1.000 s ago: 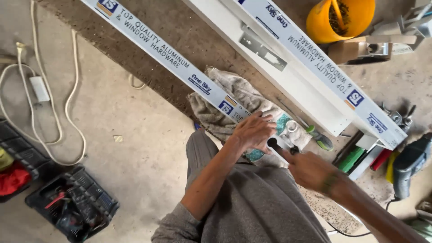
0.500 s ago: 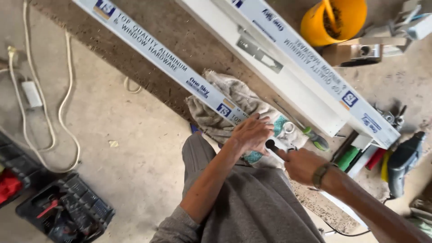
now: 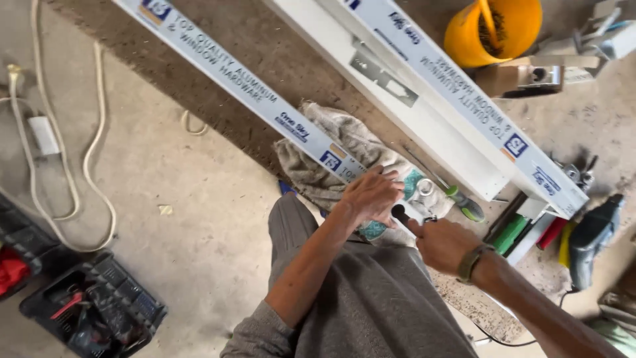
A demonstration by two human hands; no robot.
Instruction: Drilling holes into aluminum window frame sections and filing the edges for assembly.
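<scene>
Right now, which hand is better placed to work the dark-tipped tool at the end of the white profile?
The right hand: it already grips the dark-tipped tool, its tip beside the end of the white profile. The left hand lies flat on that profile over the cloth, seemingly steadying it.

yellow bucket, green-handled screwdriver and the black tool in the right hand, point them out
yellow bucket point(image 3: 464, 33), head view, on its outer wall at the left.
green-handled screwdriver point(image 3: 464, 202), head view, on the green handle.
black tool point(image 3: 399, 214), head view, on its rounded black tip above the right hand point(image 3: 440, 244).
</scene>
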